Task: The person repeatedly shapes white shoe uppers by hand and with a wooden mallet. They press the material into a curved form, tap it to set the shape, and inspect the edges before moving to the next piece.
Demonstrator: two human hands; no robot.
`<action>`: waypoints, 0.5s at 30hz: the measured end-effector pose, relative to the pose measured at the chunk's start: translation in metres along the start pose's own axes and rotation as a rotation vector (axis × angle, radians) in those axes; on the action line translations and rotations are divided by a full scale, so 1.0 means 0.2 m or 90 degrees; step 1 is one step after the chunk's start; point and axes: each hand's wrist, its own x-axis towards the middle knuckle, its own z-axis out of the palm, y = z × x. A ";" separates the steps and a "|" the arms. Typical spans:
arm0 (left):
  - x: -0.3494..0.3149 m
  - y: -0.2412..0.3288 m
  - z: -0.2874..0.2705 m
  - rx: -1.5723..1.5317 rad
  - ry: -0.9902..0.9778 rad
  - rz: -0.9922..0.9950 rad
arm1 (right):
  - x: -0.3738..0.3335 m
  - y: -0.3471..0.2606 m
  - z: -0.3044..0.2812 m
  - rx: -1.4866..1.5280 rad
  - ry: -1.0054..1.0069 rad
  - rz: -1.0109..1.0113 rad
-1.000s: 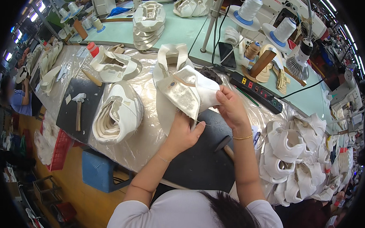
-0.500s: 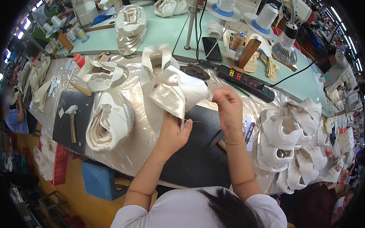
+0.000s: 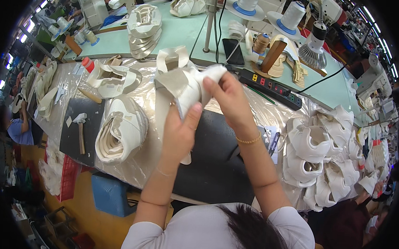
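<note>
A white shoe upper (image 3: pixel 188 93) is held up over the table between both hands, blurred a little by motion. My left hand (image 3: pixel 180 135) grips its lower edge, thumb in front and fingers mostly behind it. My right hand (image 3: pixel 229 99) pinches its upper right end between thumb and fingers. Just behind it, another pale upper (image 3: pixel 172 59) lies on the plastic-covered table. To the left sits a nested stack of white uppers (image 3: pixel 119 132). Beneath my hands lies a black mat (image 3: pixel 215 169), with a dark tool partly hidden by my right forearm.
A hammer (image 3: pixel 81 137) rests on a second dark mat at left. Piled white uppers (image 3: pixel 312 147) crowd the right side. Behind are a power strip (image 3: pixel 272 90), a phone (image 3: pixel 233 51), thread cones (image 3: pixel 291 17) and a lamp (image 3: pixel 314 49). Co-workers sit at both sides.
The upper has been turned in my hands, its shiny inner face now out of sight. My right hand has moved left and taken hold of its end; my left thumb has shifted up along it.
</note>
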 end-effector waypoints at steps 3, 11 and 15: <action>0.08 0.12 -0.03 -0.045 0.012 0.067 | 0.13 -0.08 0.05 0.009 -0.011 0.009; 0.24 0.14 -0.09 -0.174 0.107 -0.133 | 0.31 -0.09 0.11 -0.464 0.042 -0.065; 0.24 0.08 -0.17 -0.268 0.073 -0.090 | 0.36 -0.05 0.12 -0.508 -0.003 -0.005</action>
